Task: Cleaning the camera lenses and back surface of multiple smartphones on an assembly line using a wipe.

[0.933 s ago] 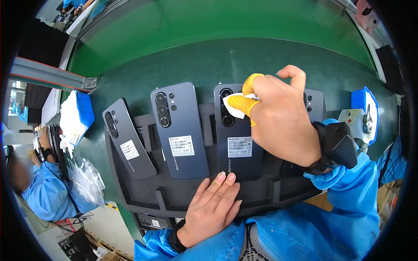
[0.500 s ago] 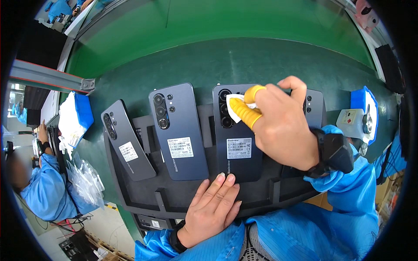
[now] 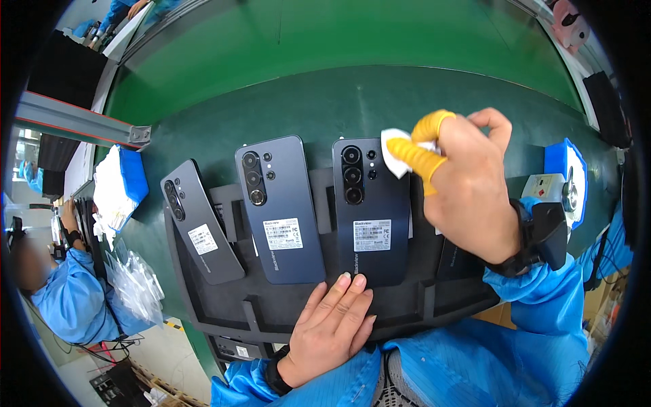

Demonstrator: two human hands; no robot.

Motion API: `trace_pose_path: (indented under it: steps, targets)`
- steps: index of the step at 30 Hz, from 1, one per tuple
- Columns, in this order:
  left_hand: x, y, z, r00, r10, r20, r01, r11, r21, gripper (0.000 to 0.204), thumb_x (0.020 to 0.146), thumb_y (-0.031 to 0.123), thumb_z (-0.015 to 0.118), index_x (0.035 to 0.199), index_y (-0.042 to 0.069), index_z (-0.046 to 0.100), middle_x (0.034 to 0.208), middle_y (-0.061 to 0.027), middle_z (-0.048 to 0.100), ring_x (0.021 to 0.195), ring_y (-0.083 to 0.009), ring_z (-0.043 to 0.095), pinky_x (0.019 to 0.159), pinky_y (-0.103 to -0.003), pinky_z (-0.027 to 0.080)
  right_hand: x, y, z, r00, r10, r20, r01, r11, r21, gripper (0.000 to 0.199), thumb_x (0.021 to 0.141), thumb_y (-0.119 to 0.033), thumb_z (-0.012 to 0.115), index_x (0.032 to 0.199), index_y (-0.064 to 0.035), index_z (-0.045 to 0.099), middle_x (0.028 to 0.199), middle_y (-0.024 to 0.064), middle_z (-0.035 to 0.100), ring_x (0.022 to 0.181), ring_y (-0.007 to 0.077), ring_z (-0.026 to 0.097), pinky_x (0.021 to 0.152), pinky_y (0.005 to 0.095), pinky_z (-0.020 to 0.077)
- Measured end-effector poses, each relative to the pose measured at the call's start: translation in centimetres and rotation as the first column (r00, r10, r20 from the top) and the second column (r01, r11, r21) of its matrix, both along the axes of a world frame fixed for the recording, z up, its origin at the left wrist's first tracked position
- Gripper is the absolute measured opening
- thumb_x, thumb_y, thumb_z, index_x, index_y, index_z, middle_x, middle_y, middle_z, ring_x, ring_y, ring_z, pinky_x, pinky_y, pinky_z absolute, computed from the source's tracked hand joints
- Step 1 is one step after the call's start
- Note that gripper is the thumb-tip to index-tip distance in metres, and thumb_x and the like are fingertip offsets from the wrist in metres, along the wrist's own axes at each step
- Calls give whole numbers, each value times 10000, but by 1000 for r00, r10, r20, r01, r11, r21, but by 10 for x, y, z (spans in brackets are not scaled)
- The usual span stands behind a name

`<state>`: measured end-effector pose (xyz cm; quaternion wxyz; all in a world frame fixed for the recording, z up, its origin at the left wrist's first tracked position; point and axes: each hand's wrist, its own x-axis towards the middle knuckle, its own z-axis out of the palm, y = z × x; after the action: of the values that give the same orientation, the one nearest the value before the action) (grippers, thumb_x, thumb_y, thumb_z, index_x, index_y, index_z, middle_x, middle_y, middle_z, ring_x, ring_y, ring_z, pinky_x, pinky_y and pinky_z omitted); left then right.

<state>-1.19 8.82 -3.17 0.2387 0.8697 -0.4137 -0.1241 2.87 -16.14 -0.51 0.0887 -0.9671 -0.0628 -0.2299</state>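
My right hand (image 3: 471,183) pinches a folded white wiping cloth (image 3: 395,152) between thumb and fingers that wear yellow finger cots. The cloth is at the upper right edge of a dark blue smartphone (image 3: 373,207), which lies back up with its cameras and a white label showing. At this phone's lower end, two fingertips of my left hand (image 3: 332,329) rest on the edge, the fingers stretched out flat. To the left lie a second phone (image 3: 281,203) and a tilted third phone (image 3: 203,220), also back up. Another phone (image 3: 458,261) is mostly hidden under my right hand.
The phones rest on a black slotted tray (image 3: 217,298) on a green table (image 3: 305,95). Blue bins stand left (image 3: 133,178) and right (image 3: 557,154), the right one near a white dispenser bottle (image 3: 542,186). Clear plastic bags (image 3: 132,281) hang at the left, beside a co-worker (image 3: 74,292).
My right hand has moved right with the cloth, off the camera lenses to the phone's upper right edge. My left hand stays in place.
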Motion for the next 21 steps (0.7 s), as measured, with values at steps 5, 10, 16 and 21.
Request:
trace_pose_path:
  steps: [5,10,16,21]
  targets:
    - [0,0,0,1000,-13,-9,13,1000,-3,349,847,221,692,1160,68,666,1328,-96,591,1262,-227,537,1026,-419,431,17,12,-9,994,105,14,-105,993,-51,256,709,-19,661,947,-69,743,945,22,613,839,180,567,901,462,296]
    - [0,0,1,998,12,-62,-15,999,-45,393,766,129,757,1135,39,657,1287,-130,614,1262,-286,537,1059,-468,401,28,20,-21,986,147,79,-133,977,-166,71,719,-153,676,708,-93,713,845,-1,543,847,163,541,894,490,312]
    - [1,2,0,997,-2,-76,-2,999,-51,407,789,142,743,1174,45,651,1302,-127,605,1280,-280,522,1072,-455,387,19,13,-14,991,123,-46,-124,992,-14,152,699,4,671,824,-33,750,931,38,606,813,186,553,897,473,298]
    - [2,4,-4,1000,-25,-9,25,1000,-14,347,847,230,685,1159,78,664,1343,-83,580,1272,-224,526,1012,-420,440,15,8,-12,995,80,-62,-75,994,77,273,655,101,624,855,-33,753,912,45,594,800,191,547,885,457,296]
